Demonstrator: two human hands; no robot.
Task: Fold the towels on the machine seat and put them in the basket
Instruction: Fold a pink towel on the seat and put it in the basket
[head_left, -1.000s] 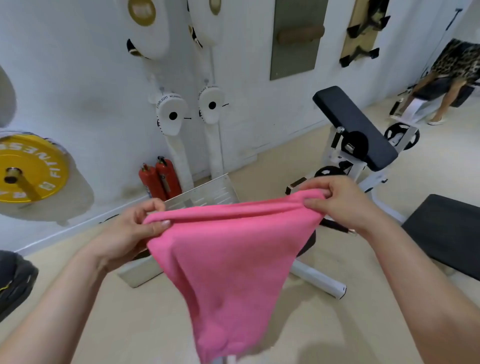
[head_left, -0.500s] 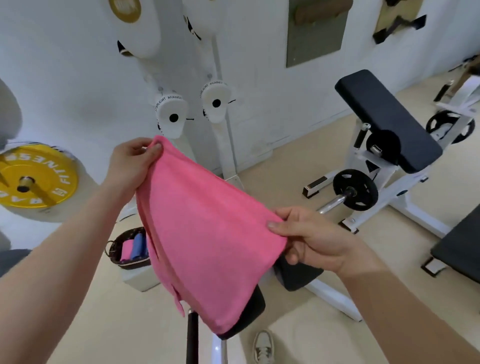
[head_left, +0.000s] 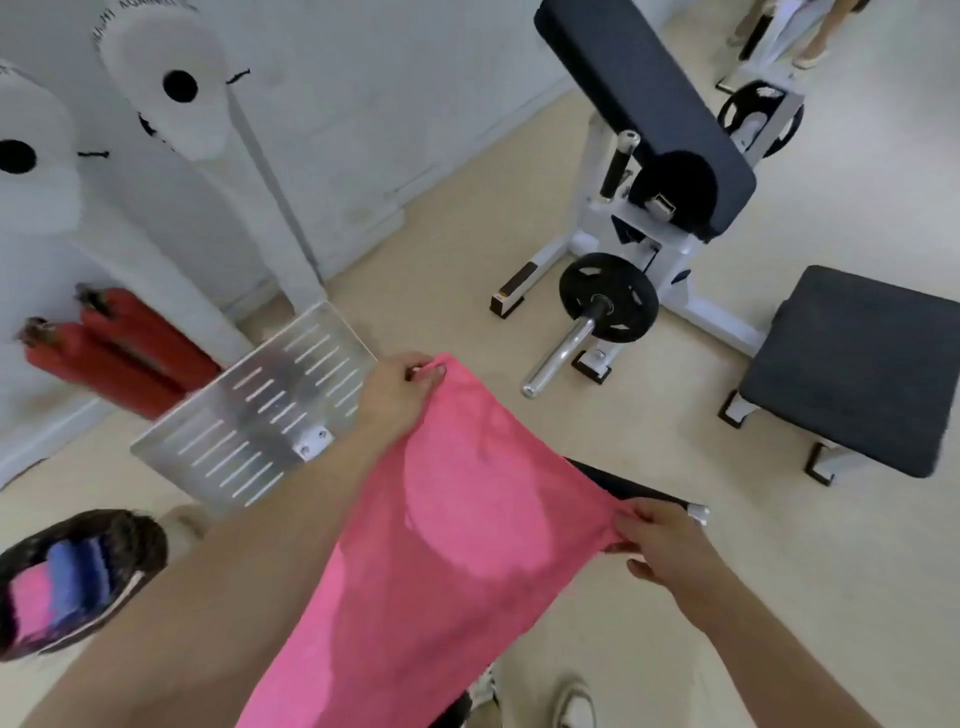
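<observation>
Head view is showing one pink towel (head_left: 457, 545), and two hands are stretching it out in the air above the floor. The left hand (head_left: 400, 397) is sitting at the towel's far corner, its fingers (head_left: 427, 372) pinching the hem. The right hand (head_left: 662, 545) is sitting at the towel's right corner, its fingers (head_left: 631, 526) curling round a bunched bit of the edge. The cloth is sagging between them and trailing down to the bottom of the frame.

One basket (head_left: 137, 527) is sitting well to the left of the towel, and two folded cloths are lying in it, one pink (head_left: 28, 605) and one blue (head_left: 78, 574); blur is preventing a finer count.

Just left of the towel, one slotted metal plate (head_left: 260, 410) is tilting up. Further left, two red extinguishers (head_left: 130, 345) are leaning at the wall, and two white pads with black dots (head_left: 171, 98) are hanging above them. Beyond the towel's far corner, one black weight plate (head_left: 608, 299) is riding on a chrome bar (head_left: 561, 353), and a second weight plate (head_left: 758, 114) is showing further off. One angled dark pad (head_left: 639, 98) is rising above the first. Right of the towel, one flat dark pad (head_left: 852, 369) is standing apart.

The left forearm is crossing in front of the towel's left edge. The towel is covering most of a black bar (head_left: 639, 488), whose white-capped end is poking out just beside the right hand. Two shoes (head_left: 571, 701) are peeking out below the towel.
</observation>
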